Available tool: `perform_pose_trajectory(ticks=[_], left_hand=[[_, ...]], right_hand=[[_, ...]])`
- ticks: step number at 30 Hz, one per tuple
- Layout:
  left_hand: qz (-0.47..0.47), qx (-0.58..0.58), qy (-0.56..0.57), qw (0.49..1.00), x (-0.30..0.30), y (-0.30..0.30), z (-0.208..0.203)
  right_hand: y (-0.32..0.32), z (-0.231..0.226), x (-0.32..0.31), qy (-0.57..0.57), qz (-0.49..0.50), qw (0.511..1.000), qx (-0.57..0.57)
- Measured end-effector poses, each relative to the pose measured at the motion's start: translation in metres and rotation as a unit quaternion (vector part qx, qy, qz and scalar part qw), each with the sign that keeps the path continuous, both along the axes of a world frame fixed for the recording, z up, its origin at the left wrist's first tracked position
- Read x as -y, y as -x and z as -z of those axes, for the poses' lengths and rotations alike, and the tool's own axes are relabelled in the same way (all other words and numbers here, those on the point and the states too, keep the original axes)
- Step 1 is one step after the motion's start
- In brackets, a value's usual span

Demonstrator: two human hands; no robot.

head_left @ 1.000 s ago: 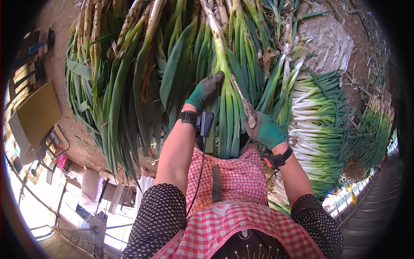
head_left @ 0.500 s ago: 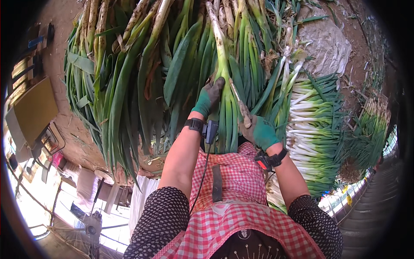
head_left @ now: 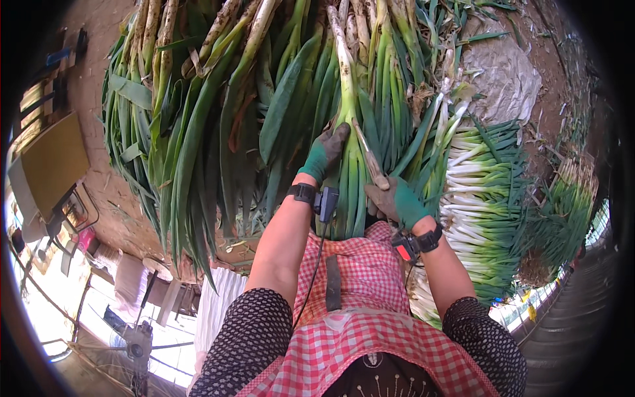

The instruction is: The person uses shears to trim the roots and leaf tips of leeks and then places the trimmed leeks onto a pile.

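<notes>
My left hand (head_left: pixel 327 153), in a green and grey work glove, is closed round a long green onion (head_left: pixel 346 73) where its pale stem spreads into green leaves. The root end of this onion points away from me and its leaves hang toward my lap. Just right of it, my gloved right hand (head_left: pixel 397 200) is closed at the lower end of a narrow, pale brownish strip (head_left: pixel 372 157), which looks like a peeled outer layer. The strip's upper end meets the onion beside my left hand. Some right fingertips are hidden.
Untrimmed green onions (head_left: pixel 182 152) cover the surface ahead and left. Cleaned white-stemmed onions (head_left: pixel 477 212) are stacked at my right, below a crumpled pale sheet (head_left: pixel 503 73). Another onion bundle (head_left: pixel 569 205) stands farther right. A chair-like board (head_left: pixel 49 172) is at far left.
The view has shifted slightly, so the pile sits a little farther right. Both hands keep their hold; the right hand has moved only a little at the strip's end.
</notes>
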State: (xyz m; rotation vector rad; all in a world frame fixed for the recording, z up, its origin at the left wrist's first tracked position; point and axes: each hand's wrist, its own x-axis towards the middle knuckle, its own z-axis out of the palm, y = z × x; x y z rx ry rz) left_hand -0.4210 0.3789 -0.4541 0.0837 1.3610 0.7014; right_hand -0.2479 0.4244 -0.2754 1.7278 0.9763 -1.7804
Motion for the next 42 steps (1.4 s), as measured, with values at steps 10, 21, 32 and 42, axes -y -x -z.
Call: perform_pose_trajectory(ticks=[10, 21, 32, 42], left_hand=[[-0.019, -0.044, 0.014, 0.999, 0.004, -0.015, 0.013], [-0.076, -0.055, -0.04, 0.995, -0.003, -0.032, 0.007], [-0.057, -0.066, -0.006, 0.996, 0.002, -0.033, 0.013], [-0.162, 0.215, -0.016, 0.963, 0.025, 0.001, 0.03]], right_hand=[[-0.02, 0.018, 0.004, 0.005, 0.064, 0.995, -0.078], [-0.028, 0.03, 0.001, 0.026, 0.082, 0.992, -0.095], [-0.018, 0.021, 0.01, 0.034, 0.119, 0.992, -0.034], [0.007, 0.001, -0.027, 0.022, 0.134, 0.983, -0.124]])
